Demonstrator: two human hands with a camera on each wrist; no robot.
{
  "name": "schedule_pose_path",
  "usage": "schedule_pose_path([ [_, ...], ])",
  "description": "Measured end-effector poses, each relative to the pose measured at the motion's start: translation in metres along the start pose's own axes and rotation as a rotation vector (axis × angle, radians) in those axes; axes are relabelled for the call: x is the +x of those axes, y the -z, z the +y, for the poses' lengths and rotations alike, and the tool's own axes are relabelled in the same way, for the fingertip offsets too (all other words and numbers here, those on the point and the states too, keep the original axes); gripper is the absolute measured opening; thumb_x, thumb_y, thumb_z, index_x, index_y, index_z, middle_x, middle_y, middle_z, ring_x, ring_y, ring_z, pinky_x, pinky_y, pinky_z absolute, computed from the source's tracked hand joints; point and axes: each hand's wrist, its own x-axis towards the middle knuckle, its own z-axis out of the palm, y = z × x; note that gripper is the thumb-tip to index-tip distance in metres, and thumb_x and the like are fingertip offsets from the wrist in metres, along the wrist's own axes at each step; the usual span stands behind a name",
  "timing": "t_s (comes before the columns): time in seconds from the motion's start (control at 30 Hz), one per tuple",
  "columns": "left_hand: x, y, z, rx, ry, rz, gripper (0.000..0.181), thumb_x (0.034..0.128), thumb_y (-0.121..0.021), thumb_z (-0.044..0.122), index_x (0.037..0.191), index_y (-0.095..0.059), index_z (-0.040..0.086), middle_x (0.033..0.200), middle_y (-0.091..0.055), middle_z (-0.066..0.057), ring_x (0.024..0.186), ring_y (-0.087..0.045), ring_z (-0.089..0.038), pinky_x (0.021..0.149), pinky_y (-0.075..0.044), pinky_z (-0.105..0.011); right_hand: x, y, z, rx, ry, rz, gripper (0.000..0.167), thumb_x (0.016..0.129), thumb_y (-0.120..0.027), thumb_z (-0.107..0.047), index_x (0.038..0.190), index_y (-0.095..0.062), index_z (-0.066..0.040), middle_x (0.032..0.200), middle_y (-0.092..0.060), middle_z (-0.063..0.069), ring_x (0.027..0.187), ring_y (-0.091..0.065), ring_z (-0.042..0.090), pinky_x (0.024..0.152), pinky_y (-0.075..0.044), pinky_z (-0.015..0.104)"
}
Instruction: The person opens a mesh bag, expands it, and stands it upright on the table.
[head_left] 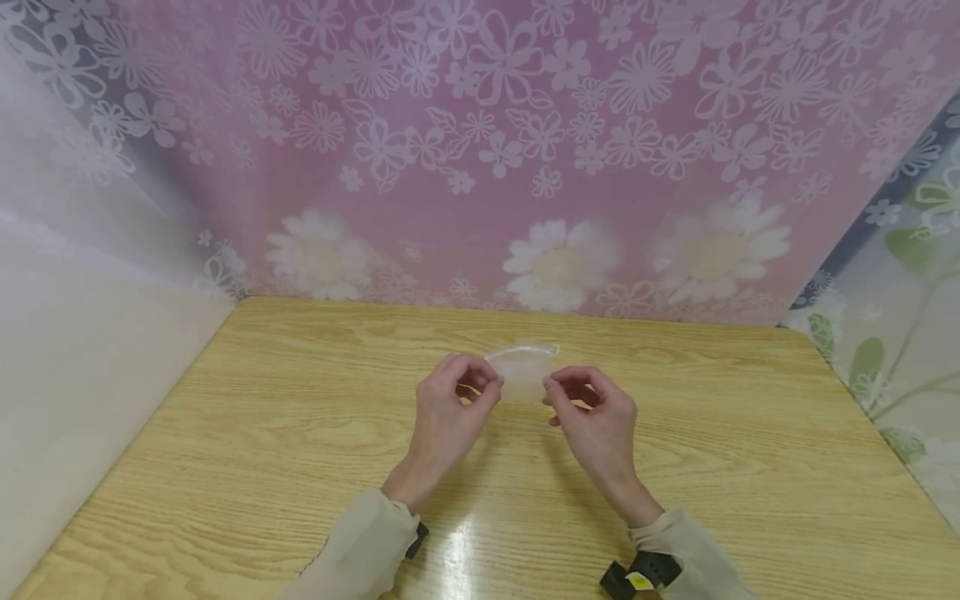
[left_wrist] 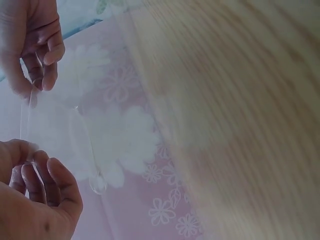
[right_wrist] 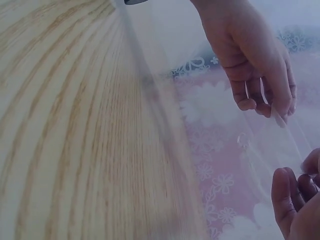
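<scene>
A small translucent bag [head_left: 524, 372] with a thin cord along its top edge is held a little above the table. The cord ends in a small loop [head_left: 556, 349] at the bag's upper right corner. My left hand [head_left: 456, 408] pinches the bag's left side between thumb and fingers. On the opposite side, my right hand [head_left: 597, 423] pinches it in the same way. The left wrist view shows the see-through bag [left_wrist: 60, 127] stretched between the two hands. From the right wrist, the bag [right_wrist: 272, 145] looks nearly clear, and its lower edge is hard to make out.
A wood-grain table [head_left: 262, 442] lies beneath both hands. Behind it hangs a pink flowered curtain [head_left: 435, 208]; a pale sheet [head_left: 90, 350] is on the left and a leaf-patterned one [head_left: 907, 333] on the right. Black straps [head_left: 656, 569] sit at the wrists.
</scene>
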Motion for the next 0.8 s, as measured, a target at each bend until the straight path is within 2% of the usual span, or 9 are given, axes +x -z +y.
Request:
schedule_pose_path([
  [0.27, -0.0006, -0.0009, 0.0, 0.019, 0.033, -0.012, 0.009, 0.089, -0.077, 0.009, 0.092, -0.069, 0.011, 0.085, -0.067, -0.001, 0.074, -0.065, -0.009, 0.062, -0.056, -0.023, -0.0008, -0.0038, -0.0031, 0.084, -0.094, -0.078, 0.031, 0.087, -0.075, 0.008, 0.116, -0.064, 0.005, 0.091, -0.061, 0.006, 0.075, -0.074, 0.016, 0.062, -0.063, 0.032],
  [0.4, -0.0003, 0.0006, 0.0027, 0.096, 0.018, -0.051, 0.015, 0.0879, -0.081, 0.016, 0.095, -0.068, 0.014, 0.085, -0.066, 0.001, 0.077, -0.063, -0.01, 0.065, -0.055, -0.027, -0.0002, -0.0037, -0.0041, 0.062, -0.076, -0.046, 0.031, 0.085, -0.075, 0.012, 0.114, -0.067, 0.004, 0.092, -0.062, 0.007, 0.075, -0.071, 0.013, 0.062, -0.062, 0.027],
  [0.57, 0.0004, 0.0008, 0.0056, 0.206, -0.056, -0.114, 0.021, 0.088, -0.081, 0.019, 0.104, -0.069, 0.012, 0.092, -0.067, -0.001, 0.081, -0.062, -0.011, 0.067, -0.053, -0.024, -0.0002, -0.0027, -0.0024, 0.004, -0.013, -0.026, 0.028, 0.085, -0.076, 0.01, 0.111, -0.068, 0.003, 0.092, -0.065, 0.012, 0.075, -0.069, 0.009, 0.058, -0.059, 0.023],
  [0.7, 0.0004, -0.0013, 0.0069, 0.221, -0.091, -0.139, 0.013, 0.0919, -0.077, 0.016, 0.102, -0.07, 0.012, 0.089, -0.068, 0.001, 0.076, -0.065, -0.009, 0.063, -0.053, -0.02, -0.0004, -0.003, -0.002, -0.01, 0.014, -0.03, 0.026, 0.086, -0.077, 0.007, 0.111, -0.068, 0.004, 0.094, -0.068, 0.015, 0.078, -0.07, 0.008, 0.059, -0.059, 0.022],
  [0.8, 0.0004, -0.0028, 0.0071, 0.193, -0.068, -0.118, 0.005, 0.0933, -0.073, 0.013, 0.097, -0.069, 0.013, 0.084, -0.067, 0.003, 0.073, -0.064, -0.007, 0.061, -0.053, -0.021, -0.0003, -0.0041, -0.0033, -0.002, -0.014, -0.035, 0.026, 0.087, -0.078, 0.003, 0.111, -0.068, 0.002, 0.093, -0.068, 0.012, 0.077, -0.07, 0.01, 0.061, -0.06, 0.023],
])
